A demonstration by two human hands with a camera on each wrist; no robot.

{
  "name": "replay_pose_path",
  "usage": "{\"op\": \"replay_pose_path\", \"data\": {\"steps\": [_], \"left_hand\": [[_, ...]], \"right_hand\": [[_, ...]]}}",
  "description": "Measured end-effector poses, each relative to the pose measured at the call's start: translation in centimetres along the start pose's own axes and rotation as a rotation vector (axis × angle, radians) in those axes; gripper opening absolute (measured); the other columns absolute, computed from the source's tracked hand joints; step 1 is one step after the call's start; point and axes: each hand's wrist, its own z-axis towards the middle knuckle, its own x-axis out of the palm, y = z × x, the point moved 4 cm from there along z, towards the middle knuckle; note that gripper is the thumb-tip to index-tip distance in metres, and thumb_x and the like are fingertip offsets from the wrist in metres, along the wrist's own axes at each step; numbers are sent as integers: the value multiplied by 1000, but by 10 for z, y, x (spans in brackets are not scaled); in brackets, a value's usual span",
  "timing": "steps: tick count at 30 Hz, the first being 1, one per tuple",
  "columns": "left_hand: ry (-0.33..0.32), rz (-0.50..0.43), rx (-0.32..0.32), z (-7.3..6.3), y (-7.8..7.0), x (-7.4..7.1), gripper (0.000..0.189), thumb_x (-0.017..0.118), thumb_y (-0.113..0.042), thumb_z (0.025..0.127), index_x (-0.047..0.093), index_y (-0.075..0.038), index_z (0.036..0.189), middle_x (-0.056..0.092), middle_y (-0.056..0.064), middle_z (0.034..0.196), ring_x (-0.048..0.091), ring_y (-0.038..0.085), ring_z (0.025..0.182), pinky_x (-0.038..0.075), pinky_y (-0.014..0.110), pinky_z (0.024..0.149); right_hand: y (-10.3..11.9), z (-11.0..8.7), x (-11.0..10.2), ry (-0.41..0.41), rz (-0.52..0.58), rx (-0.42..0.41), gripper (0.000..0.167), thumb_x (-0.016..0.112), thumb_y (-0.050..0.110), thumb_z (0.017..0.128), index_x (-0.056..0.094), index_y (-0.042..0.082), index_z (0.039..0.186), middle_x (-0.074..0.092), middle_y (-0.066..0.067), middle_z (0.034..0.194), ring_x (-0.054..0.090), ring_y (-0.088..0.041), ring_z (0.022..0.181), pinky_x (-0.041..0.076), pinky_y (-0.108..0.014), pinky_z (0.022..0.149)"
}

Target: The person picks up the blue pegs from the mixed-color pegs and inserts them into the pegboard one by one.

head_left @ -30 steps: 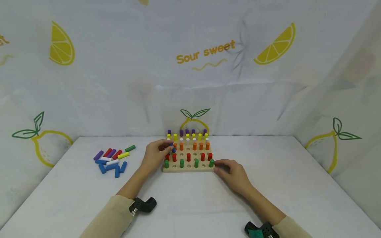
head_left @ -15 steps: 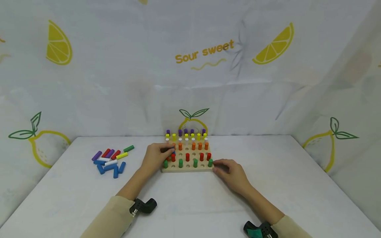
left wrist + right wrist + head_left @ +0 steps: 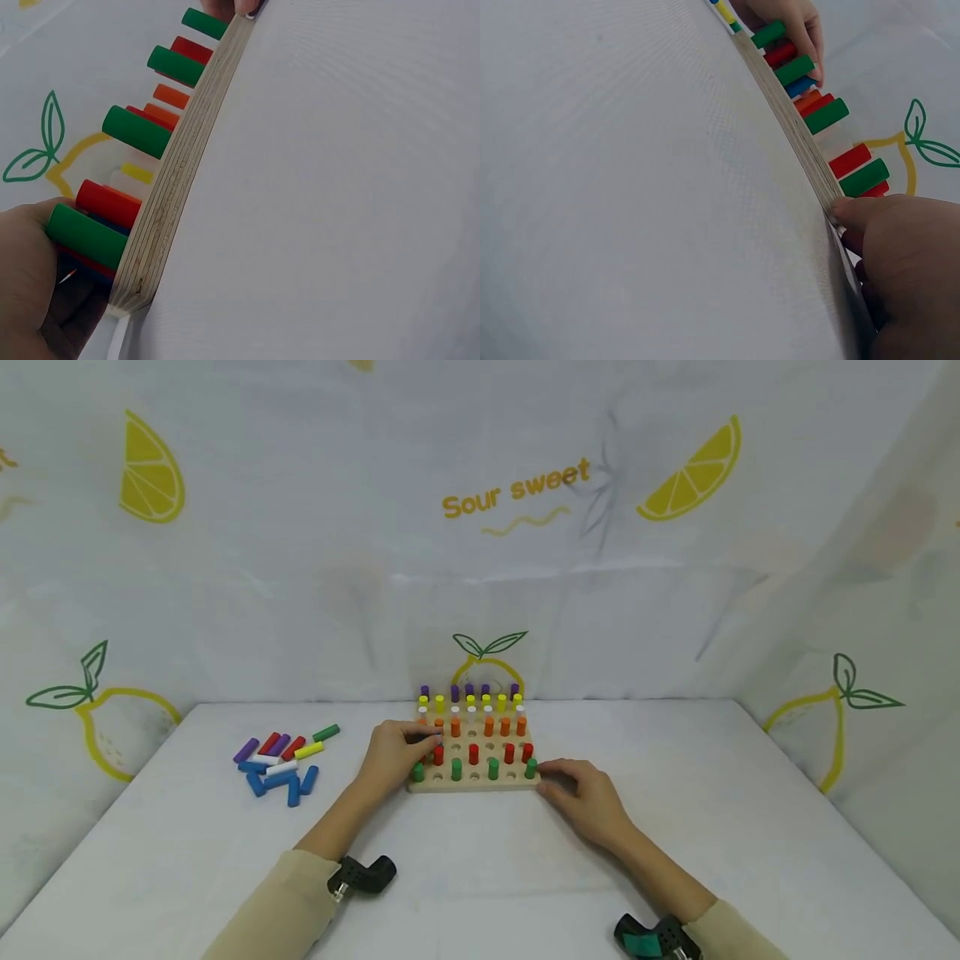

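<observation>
A wooden pegboard [image 3: 474, 785] with rows of coloured pegs lies at the back of the table. Over its left side, my left hand [image 3: 390, 756] pinches a blue peg [image 3: 802, 85] between thumb and fingers, standing in a row behind the red pegs. In the head view that peg is mostly covered by the fingers. My right hand [image 3: 588, 800] holds the board's front right corner, thumb [image 3: 847, 210] at the front edge. Green pegs [image 3: 493, 768] stand along the front, then red ones [image 3: 473, 753], with orange, white, yellow and purple behind.
Left of the board lies a loose pile of pegs: several blue pegs [image 3: 281, 781], plus white, red, purple, a yellow peg [image 3: 309, 750] and a green peg [image 3: 326, 732]. A white cloth with lemon prints [image 3: 300, 568] hangs behind the table.
The left hand has lowered slightly and brought the blue peg down, upright, to the board; the peg is now largely behind the fingers. The right hand stays at the corner.
</observation>
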Motion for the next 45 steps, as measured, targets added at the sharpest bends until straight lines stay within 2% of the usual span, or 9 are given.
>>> {"op": "replay_pose_path", "data": {"steps": [8,13,17,24,31,32,36,39,45], "left_hand": [[81,-1,46,2,-3,6,18,68,-23,97,78,-13,108,77,3,101,62,14,86,53,25,75],[64,15,20,1,-3,1,15,68,-22,97,77,-15,108,76,1,103,61,15,90,52,30,82],[81,21,37,0,-4,1,21,65,-24,99,76,-12,112,76,5,107,62,19,94,54,35,85],[85,6,-63,-1,4,-1,35,59,-34,103,73,-11,124,74,7,120,62,21,108,54,45,100],[91,-19,-77,2,3,-8,37,58,-34,103,72,-8,125,74,9,114,56,20,96,47,27,75],[87,-25,-80,1,3,-10,37,58,-34,103,72,-8,125,74,8,112,56,21,94,47,27,73],[68,-2,-75,-4,-2,-18,39,57,-37,103,71,-9,126,74,9,117,64,24,110,59,38,92],[49,46,-60,-10,-8,-29,38,57,-37,104,71,-10,127,72,11,125,63,29,124,54,48,103],[27,186,-13,-24,-11,-61,34,57,-30,104,70,-8,126,72,13,125,66,31,119,57,49,99]], "right_hand": [[-4,-2,-6,-9,-14,27,29,73,17,93,72,13,121,73,-6,122,61,-31,125,47,-54,108],[-2,1,-4,19,12,30,26,70,20,95,72,15,121,72,-6,124,59,-31,127,46,-54,109],[-2,0,-3,8,5,55,26,70,20,95,73,16,121,72,-5,124,59,-31,127,46,-55,109],[-4,0,3,13,10,52,27,72,20,94,73,16,121,72,-4,124,60,-29,126,46,-54,110],[-3,2,1,-2,-1,32,26,72,19,94,73,16,119,72,-3,123,61,-29,125,47,-54,109],[-2,3,1,1,-3,24,26,72,19,94,73,16,120,72,-3,123,61,-28,125,47,-53,109],[-1,5,1,5,-7,-3,27,72,18,94,73,15,120,72,-4,123,61,-29,125,48,-54,108],[-2,5,0,6,-13,-2,27,72,18,94,72,15,121,72,-4,124,61,-29,125,47,-54,108],[-3,3,2,13,-18,2,29,72,19,94,72,14,122,72,-5,125,60,-30,126,47,-54,109]]}}
